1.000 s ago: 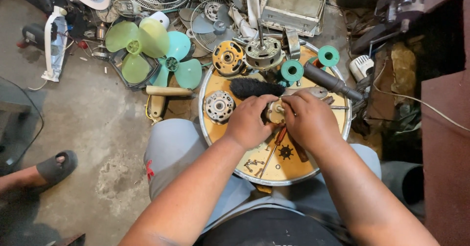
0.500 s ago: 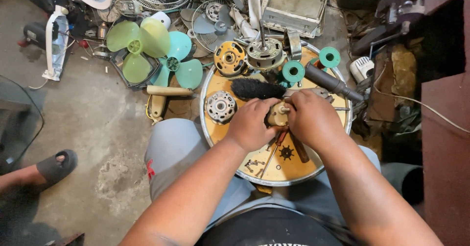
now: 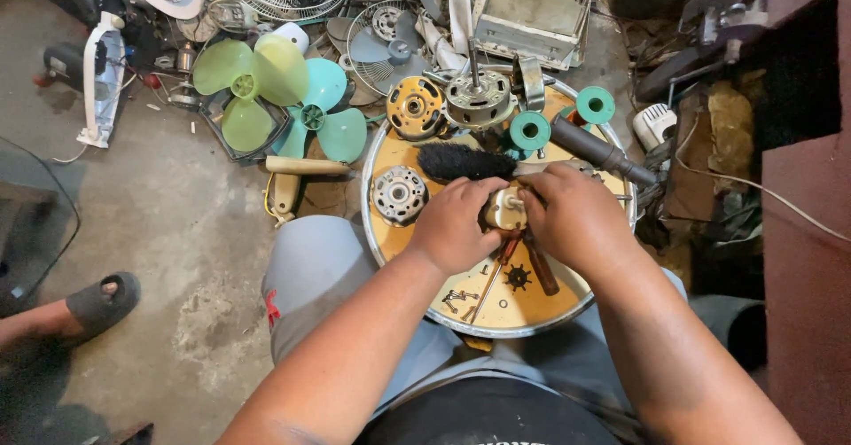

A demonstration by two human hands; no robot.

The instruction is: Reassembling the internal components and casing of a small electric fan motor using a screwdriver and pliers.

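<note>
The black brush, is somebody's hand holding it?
No, the black brush lies by itself on the round tray, while both hands hold a small metal part.

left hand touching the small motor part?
Touching. Head view: left hand fingers wrap the small motor part; right hand grips its other side.

2 hands: left hand [image 3: 456,223], right hand [image 3: 576,219]. 2 green spools, one at [image 3: 530,130], one at [image 3: 595,105]. 2 fan blades at 10 o'clock: 1 lime fan blade [image 3: 248,77], 1 teal fan blade [image 3: 324,117]. 1 black brush [image 3: 465,161]. 1 sandal [image 3: 102,303].
</note>
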